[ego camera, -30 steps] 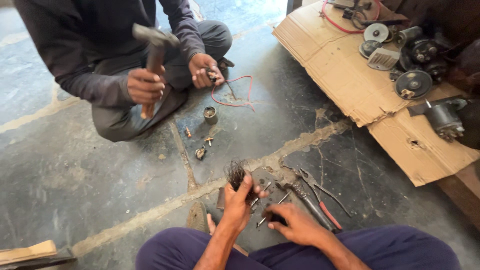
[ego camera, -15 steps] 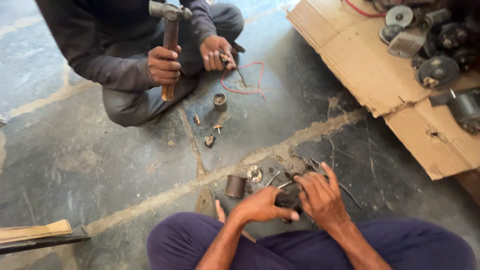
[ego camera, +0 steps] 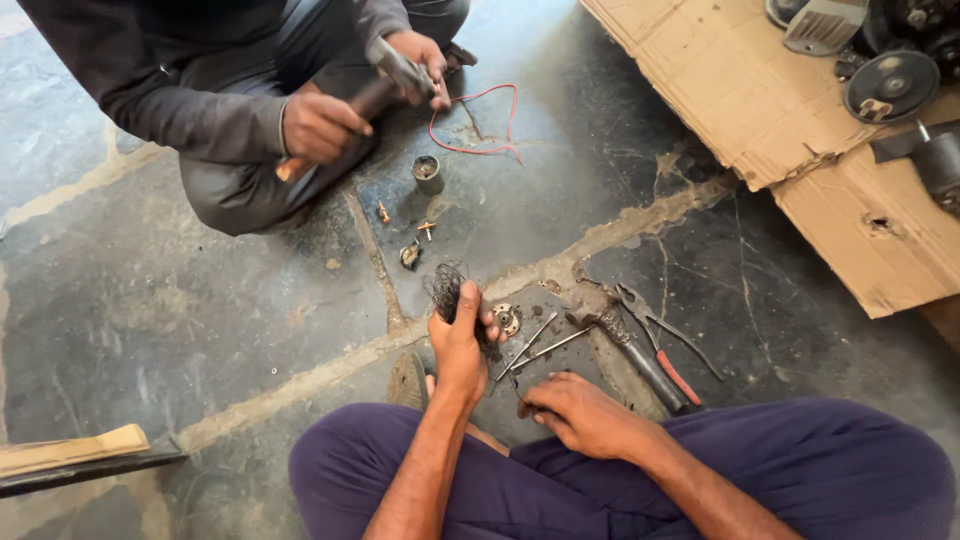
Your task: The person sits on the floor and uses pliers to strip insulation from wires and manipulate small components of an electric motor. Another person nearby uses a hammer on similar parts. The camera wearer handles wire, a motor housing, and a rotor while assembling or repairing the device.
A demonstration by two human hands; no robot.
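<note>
left hand [ego camera: 461, 343] gripping wire-wound coil [ego camera: 447, 291] upright over floor, near centre | right hand [ego camera: 578, 411] pinched on what may be a thin pin, hard to tell | wire still on coil | pliers [ego camera: 655, 333], rods [ego camera: 535, 346] loose at right

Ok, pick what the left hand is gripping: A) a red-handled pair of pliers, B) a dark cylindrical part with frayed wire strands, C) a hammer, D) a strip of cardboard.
B: the left hand is closed around a dark cylindrical part with wire strands sticking out; the pliers lie untouched on the floor.
</note>
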